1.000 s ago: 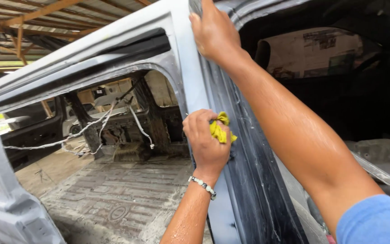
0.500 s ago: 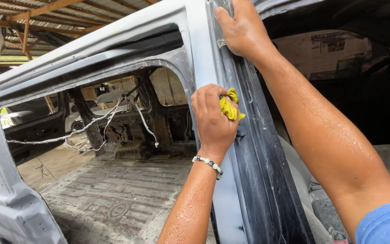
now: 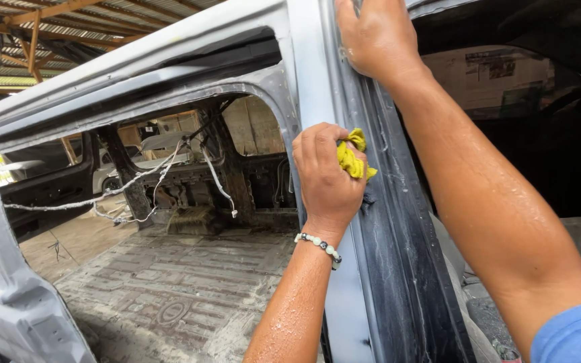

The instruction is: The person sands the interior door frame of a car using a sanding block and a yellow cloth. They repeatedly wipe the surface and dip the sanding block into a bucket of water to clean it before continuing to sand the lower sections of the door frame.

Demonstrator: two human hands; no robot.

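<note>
The left hand (image 3: 327, 178) is closed around one yellow cloth (image 3: 352, 156) against one grey car pillar (image 3: 371, 222); above it, the right hand (image 3: 378, 37) grips this pillar.

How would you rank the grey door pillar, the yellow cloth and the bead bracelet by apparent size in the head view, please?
1. Grey door pillar, by far the largest.
2. Yellow cloth, partly hidden in the left hand.
3. Bead bracelet, looks smallest, only narrowly.

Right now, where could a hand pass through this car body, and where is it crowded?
The window opening left of the grey pillar is mostly open; loose white wires hang across its middle. On the pillar it is crowded: the left hand presses a yellow cloth there, the right hand grips above.
</note>
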